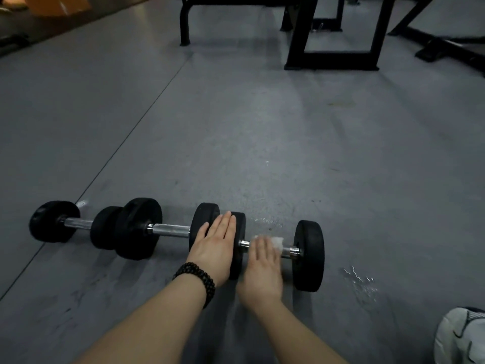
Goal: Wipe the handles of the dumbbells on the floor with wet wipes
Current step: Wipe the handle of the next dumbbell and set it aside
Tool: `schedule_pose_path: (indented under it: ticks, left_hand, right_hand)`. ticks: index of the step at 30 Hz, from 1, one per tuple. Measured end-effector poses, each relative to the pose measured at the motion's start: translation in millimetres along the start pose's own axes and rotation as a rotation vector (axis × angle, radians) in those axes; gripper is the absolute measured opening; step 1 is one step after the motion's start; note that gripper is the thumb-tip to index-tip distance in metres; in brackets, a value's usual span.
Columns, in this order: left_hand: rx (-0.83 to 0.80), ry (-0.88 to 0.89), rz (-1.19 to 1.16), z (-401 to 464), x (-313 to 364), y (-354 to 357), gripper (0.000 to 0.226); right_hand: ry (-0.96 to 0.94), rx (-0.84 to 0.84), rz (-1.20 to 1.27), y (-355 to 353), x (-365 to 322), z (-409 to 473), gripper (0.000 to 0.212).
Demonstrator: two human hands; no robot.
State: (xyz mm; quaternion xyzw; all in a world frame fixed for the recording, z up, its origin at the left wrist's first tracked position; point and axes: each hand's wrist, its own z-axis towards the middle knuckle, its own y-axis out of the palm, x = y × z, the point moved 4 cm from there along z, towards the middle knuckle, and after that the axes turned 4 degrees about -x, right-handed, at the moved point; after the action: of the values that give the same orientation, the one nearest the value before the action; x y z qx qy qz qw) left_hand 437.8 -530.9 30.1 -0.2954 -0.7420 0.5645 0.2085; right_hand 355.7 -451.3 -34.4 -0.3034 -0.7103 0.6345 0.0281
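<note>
Three black-plated dumbbells with chrome handles lie end to end on the grey floor: the left dumbbell (77, 223), the middle dumbbell (170, 229) and the right dumbbell (309, 256). My left hand (215, 245) rests flat, fingers straight, on the right dumbbell's left plate (240, 232). My right hand (262, 269), blurred by motion, lies over that dumbbell's handle (292, 251) and presses a crumpled white wet wipe (277, 243) onto it. The wipe sticks out past my fingertips. A dark bead bracelet (195, 281) is on my left wrist.
Wet streaks (359, 279) glisten on the floor right of the dumbbells and behind the right one. A white shoe (459, 337) is at the bottom right. Black bench frames (333, 48) stand at the back. A floor seam (105, 169) runs diagonally on the left.
</note>
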Motion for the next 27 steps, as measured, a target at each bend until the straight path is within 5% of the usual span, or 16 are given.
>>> schedule_pose_path:
  ticks: [4,10,15,21,27]
  left_hand:
    - [-0.018,-0.033,-0.008,1,6,1,0.098]
    - [-0.029,-0.048,-0.032,1,8,-4,0.098]
    - [-0.028,-0.055,-0.058,2,8,-4,0.097]
    - [-0.006,-0.02,-0.064,2,2,-1,0.102]
    - [-0.005,-0.029,-0.07,5,2,-1,0.104]
  right_hand:
    - [-0.16,0.031,-0.052,-6,13,-4,0.091]
    - [0.054,0.104,0.025,-1,21,-10,0.095]
    - [-0.158,0.031,-0.005,-7,-1,1,0.09]
    - [0.128,0.169,0.004,9,32,-7,0.091]
    - [-0.159,0.058,-0.044,-3,7,-1,0.082]
